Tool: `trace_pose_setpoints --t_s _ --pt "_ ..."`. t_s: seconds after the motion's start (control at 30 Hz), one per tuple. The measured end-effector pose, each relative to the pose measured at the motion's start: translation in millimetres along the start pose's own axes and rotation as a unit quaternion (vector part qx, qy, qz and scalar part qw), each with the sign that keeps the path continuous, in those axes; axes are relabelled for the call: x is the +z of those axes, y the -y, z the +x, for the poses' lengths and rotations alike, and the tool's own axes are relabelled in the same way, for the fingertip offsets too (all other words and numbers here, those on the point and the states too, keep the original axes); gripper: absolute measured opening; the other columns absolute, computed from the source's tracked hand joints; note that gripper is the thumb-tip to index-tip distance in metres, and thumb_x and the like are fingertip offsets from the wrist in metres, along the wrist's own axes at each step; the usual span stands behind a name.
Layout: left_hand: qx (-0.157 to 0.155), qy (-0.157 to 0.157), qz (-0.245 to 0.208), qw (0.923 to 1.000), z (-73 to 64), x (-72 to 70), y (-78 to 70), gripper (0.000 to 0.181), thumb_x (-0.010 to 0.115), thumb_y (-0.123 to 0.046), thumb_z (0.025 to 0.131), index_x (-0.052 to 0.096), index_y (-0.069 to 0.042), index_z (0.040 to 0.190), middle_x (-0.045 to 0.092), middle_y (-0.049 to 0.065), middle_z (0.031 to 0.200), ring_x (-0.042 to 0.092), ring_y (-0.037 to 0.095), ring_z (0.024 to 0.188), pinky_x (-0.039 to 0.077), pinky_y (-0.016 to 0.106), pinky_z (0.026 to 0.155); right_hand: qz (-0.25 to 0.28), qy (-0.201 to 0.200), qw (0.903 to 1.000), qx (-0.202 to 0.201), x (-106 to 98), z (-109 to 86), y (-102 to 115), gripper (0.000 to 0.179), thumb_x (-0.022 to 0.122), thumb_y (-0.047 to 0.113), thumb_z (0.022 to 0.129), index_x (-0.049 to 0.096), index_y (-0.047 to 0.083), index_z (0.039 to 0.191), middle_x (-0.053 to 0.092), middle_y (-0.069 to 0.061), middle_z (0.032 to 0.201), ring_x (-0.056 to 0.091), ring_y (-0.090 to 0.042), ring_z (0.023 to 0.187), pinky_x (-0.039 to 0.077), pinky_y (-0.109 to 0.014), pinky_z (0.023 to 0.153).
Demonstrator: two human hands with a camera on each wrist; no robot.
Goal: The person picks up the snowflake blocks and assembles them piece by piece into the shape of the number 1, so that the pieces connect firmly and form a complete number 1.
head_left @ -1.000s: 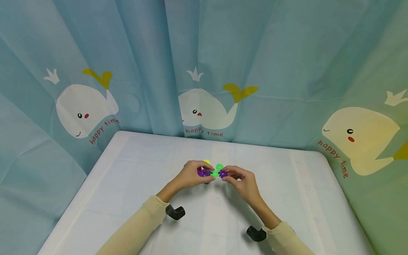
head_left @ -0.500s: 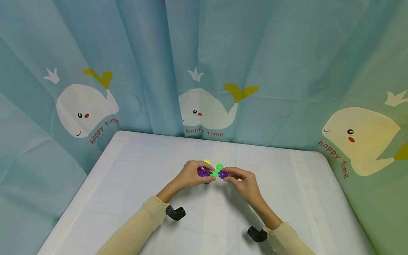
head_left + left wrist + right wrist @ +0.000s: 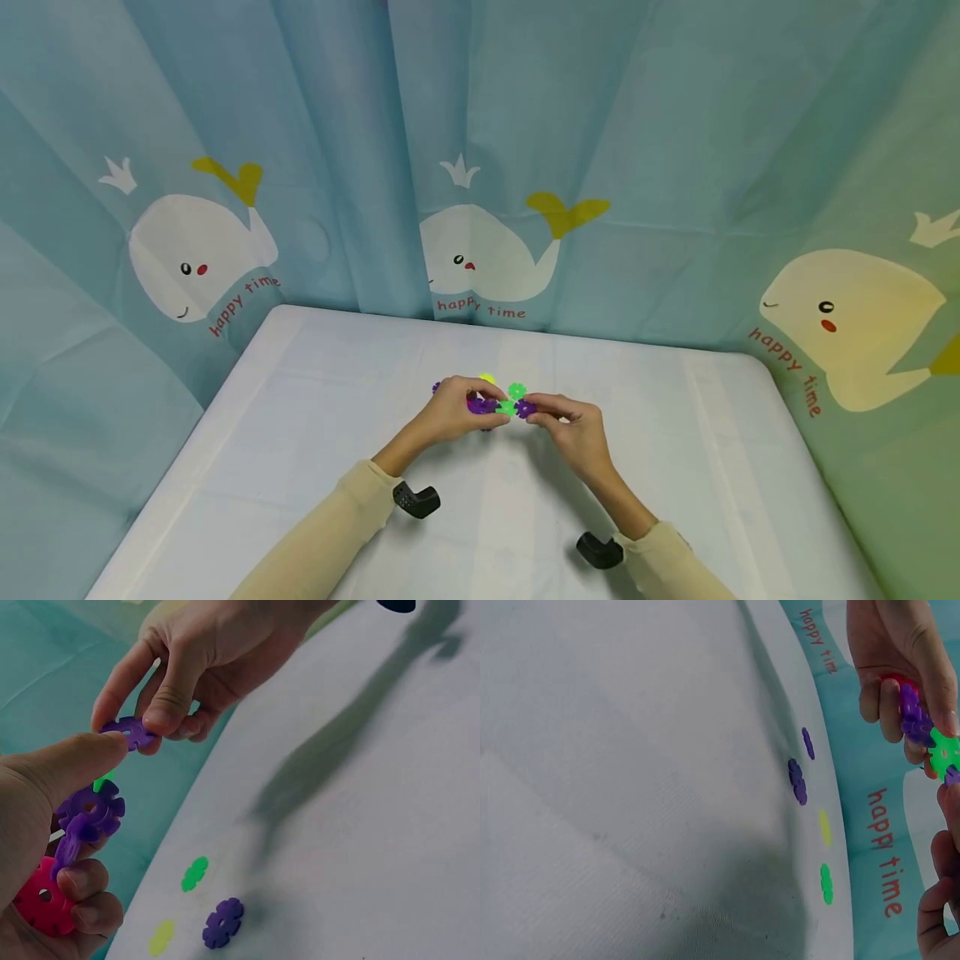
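"Where did we see the green disc [image 3: 943, 744]?"
"Above the table [image 3: 337, 375], pinched by the left hand [image 3: 459, 409]."
"We saw the right hand [image 3: 576, 423] grip a purple disc [image 3: 139, 738] against the green one."

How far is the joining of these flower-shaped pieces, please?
Done: pink piece, two purple pieces and green piece look joined in the left hand. In hand: the right hand pinches another purple piece at the green one. Remaining: loose green piece, yellow piece, two purple discs on the table.
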State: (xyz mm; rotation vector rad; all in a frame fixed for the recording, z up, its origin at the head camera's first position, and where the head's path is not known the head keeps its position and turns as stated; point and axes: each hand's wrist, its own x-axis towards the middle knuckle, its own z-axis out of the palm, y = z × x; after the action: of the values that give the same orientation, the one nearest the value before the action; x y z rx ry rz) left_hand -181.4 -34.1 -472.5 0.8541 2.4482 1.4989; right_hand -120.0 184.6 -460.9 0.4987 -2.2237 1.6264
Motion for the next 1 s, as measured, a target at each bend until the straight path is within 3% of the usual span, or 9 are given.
trace_pose_setpoints --t_s 0.23,0.4,0.73,1.0 --pt "-0.009 0.000 -0.002 1.0000 -0.6 -0.4 0.2 0.022 0.086 -0.027 0.085 0.079 -0.013 0.101 0.074 -0.006 0.094 0.064 0.011 0.082 0.054 0.027 0.071 -0.009 -0.015 0.9994 -0.029 6.8 0.9 1.7 0.021 0.079 -0.018 0.077 0.078 -0.008 0.096 0.076 -0.019 0.085 0.065 -0.019 0.069 0.048 -0.017 0.059" --pt "-0.022 0.001 -0.014 0.9997 -1.2 -0.3 0.8 0.023 0.086 -0.028 0.085 0.079 -0.014 0.102 0.073 -0.007 0.094 0.065 0.016 0.085 0.054 0.027 0.071 -0.016 -0.013 0.9994 -0.026 7.6 0.9 1.9 0.022 0.079 -0.017 0.077 0.078 -0.008 0.096 0.076 -0.019 0.086 0.070 -0.023 0.073 0.052 -0.019 0.062" --pt "-0.040 0.009 -0.020 0.9990 -5.5 -0.2 5.2 0.025 0.085 -0.029 0.086 0.079 -0.014 0.105 0.073 -0.007 0.095 0.061 0.013 0.080 0.050 0.026 0.065 -0.046 0.047 0.9966 -0.050 0.2 0.1 1.2 0.026 0.075 -0.015 0.082 0.076 -0.005 0.106 0.076 -0.016 0.089 0.069 -0.025 0.072 0.054 -0.026 0.062" --pt "-0.039 0.015 -0.030 0.9987 -5.5 0.3 5.2 0.025 0.085 -0.030 0.086 0.079 -0.015 0.105 0.072 -0.007 0.096 0.061 0.016 0.083 0.050 0.027 0.065 -0.085 0.038 0.9928 -0.075 -4.6 0.1 -3.4 0.025 0.078 -0.015 0.081 0.077 -0.004 0.103 0.077 -0.015 0.092 0.068 -0.025 0.070 0.052 -0.025 0.061"
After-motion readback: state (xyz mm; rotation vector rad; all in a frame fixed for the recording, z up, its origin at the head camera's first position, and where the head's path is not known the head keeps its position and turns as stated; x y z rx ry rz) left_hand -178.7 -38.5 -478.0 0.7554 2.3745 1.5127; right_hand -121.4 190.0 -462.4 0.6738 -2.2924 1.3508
